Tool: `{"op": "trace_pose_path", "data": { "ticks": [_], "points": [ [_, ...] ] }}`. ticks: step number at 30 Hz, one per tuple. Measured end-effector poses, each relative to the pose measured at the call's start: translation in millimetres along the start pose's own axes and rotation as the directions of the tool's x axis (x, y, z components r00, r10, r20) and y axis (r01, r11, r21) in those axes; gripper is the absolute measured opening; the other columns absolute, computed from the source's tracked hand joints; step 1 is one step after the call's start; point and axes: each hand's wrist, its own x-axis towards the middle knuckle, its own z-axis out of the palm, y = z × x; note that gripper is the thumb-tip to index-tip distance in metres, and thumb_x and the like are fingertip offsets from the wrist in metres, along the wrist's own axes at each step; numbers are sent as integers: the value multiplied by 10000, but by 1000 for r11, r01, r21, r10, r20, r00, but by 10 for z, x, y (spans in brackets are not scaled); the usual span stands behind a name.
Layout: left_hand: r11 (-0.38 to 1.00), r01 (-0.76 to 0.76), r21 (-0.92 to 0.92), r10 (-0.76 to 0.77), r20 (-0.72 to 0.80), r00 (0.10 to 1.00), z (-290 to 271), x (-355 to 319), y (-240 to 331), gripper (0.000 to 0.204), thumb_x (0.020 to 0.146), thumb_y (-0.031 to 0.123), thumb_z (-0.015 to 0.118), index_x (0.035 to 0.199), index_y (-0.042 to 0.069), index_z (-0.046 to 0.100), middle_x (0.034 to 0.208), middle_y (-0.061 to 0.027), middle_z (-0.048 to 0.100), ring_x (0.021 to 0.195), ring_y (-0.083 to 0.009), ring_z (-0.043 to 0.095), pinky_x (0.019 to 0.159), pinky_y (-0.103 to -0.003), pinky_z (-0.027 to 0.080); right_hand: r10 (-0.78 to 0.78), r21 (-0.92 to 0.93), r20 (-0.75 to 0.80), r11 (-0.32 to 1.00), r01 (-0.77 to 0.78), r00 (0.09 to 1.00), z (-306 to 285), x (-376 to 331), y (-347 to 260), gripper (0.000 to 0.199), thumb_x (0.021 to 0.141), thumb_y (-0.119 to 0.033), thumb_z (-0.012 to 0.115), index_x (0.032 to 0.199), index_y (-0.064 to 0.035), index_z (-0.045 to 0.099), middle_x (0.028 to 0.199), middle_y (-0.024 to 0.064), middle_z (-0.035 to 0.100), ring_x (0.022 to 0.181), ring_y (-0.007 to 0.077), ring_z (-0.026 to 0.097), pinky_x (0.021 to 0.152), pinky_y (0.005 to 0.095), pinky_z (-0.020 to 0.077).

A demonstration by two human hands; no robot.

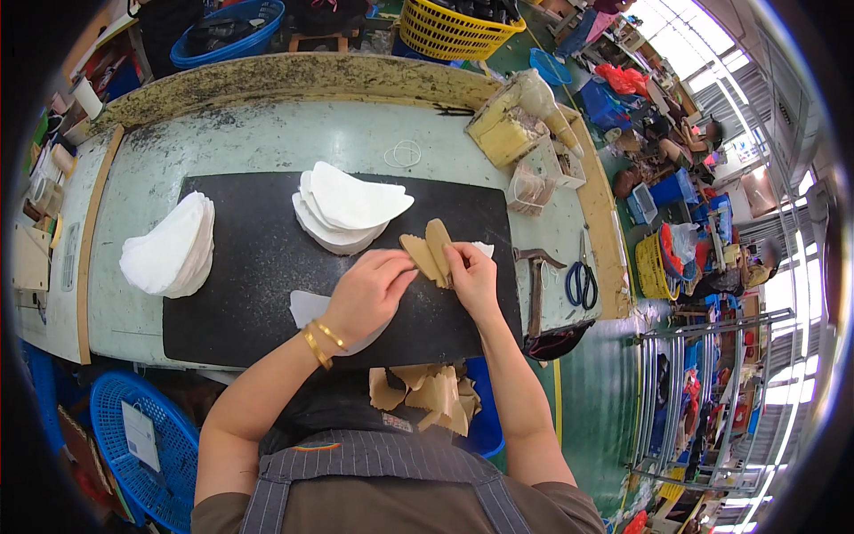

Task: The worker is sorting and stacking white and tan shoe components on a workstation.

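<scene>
My right hand (473,278) pinches a folded piece of tan paper (437,245) with a wavy edge, over the black mat (258,240). At the paper's left side, my left hand (366,289) has its fingers drawn together; whether they grip its edge is hard to tell. Beneath my left wrist lies a white curved piece (307,307), partly covered by the hand. A stack of white curved pieces (351,203) rests on the mat beyond my hands. Another white stack (173,245) lies at the mat's left edge. Behind my right hand a bit of white (483,249) shows.
Dark-handled scissors (582,283) and a hammer-like tool (535,289) lie right of the mat. A worn yellow block (507,129) stands at the back right. Tan scraps (431,396) fill a blue bin (485,409) below the table edge; a blue basket (142,445) stands lower left.
</scene>
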Motion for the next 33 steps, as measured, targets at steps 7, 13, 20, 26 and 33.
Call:
{"op": "trace_pose_path", "data": {
  "ticks": [7, 13, 20, 26, 33],
  "points": [
    [890, -206, 408, 95, 275, 957, 301, 151, -119, 511, 837, 485, 577, 1089, 41, 597, 1222, -98, 570, 1178, -233, 476, 939, -420, 335, -445, -293, -413, 891, 347, 795, -401, -56, -477, 104, 915, -89, 552, 940, -13, 619, 721, 65, 580, 655, 145, 570, 597, 291, 447],
    [984, -26, 178, 0, 145, 989, 44, -118, 89, 426, 837, 404, 615, 957, -5, 607, 1062, -115, 594, 1118, -292, 495, 927, -452, 360, 137, 220, -291, 973, -73, 947, -449, -50, -32, 247, 952, -206, 531, 950, 31, 600, 805, 37, 639, 717, 100, 571, 666, 264, 476],
    [895, -107, 434, -97, 423, 901, -402, -938, 296, 643, 831, 461, 588, 1252, -16, 490, 1368, -184, 419, 1297, -388, 338, 1069, -504, 247, -501, -615, 241, 584, 530, 832, -89, -304, -478, 406, 742, -258, 715, 1051, -34, 579, 931, 105, 576, 875, 289, 557, 751, 362, 471],
    [948, -56, 313, -7, 197, 980, -374, -654, 307, 442, 839, 352, 631, 1052, -33, 591, 1166, -191, 570, 1111, -384, 500, 958, -472, 376, -461, -606, 278, 597, 526, 843, -134, -329, -345, 377, 766, -270, 679, 1052, -42, 586, 906, 86, 603, 828, 267, 580, 684, 360, 493],
    [845, 415, -338, -420, 63, 905, 88, -95, 118, 255, 879, 110, 607, 1092, -25, 571, 1011, -128, 628, 837, -196, 633, 739, -290, 504, -426, -565, 204, 684, 461, 882, -29, -329, -342, 203, 817, -21, 568, 1020, -5, 568, 842, 162, 624, 795, 350, 597, 680, 412, 485]
  ]
}}
